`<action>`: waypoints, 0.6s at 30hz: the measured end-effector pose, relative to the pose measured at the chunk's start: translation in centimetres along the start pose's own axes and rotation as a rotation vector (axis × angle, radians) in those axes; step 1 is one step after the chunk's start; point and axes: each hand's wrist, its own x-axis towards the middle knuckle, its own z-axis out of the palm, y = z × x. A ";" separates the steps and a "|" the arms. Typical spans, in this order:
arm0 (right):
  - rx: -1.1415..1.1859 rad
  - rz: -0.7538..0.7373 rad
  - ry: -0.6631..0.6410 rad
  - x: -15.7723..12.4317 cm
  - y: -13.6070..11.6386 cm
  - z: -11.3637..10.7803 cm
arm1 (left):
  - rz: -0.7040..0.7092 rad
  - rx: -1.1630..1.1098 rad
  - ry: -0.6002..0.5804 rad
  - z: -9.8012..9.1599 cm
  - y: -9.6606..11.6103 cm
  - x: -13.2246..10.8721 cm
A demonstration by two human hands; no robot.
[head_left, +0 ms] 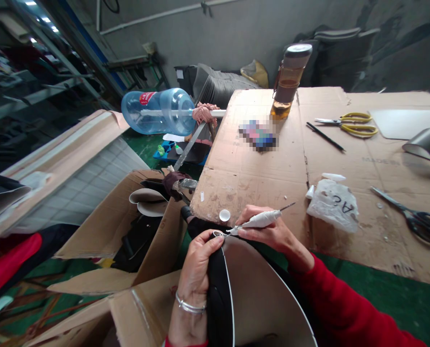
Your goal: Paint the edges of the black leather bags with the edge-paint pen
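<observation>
My left hand, a bangle on its wrist, pinches the top corner of a curved sheet piece, grey-brown inside and black outside with a thin white edge. In my right hand is a slim white-wrapped tool, a thin metal rod sticking out of its far end. Its near tip meets the sheet's edge close to my left thumb; the exact contact is too small to make out. A small round white cap lies at the table's edge just beyond my hands.
On the cardboard-covered table lie a marked plastic bag, black scissors, yellow-handled scissors, a pencil and a drink bottle. Cardboard boxes stand left. A large blue water bottle sits beyond.
</observation>
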 end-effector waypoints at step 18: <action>0.508 0.008 0.356 0.7 1.2 -0.4 | 0.049 0.167 0.086 -0.7 -0.3 -0.5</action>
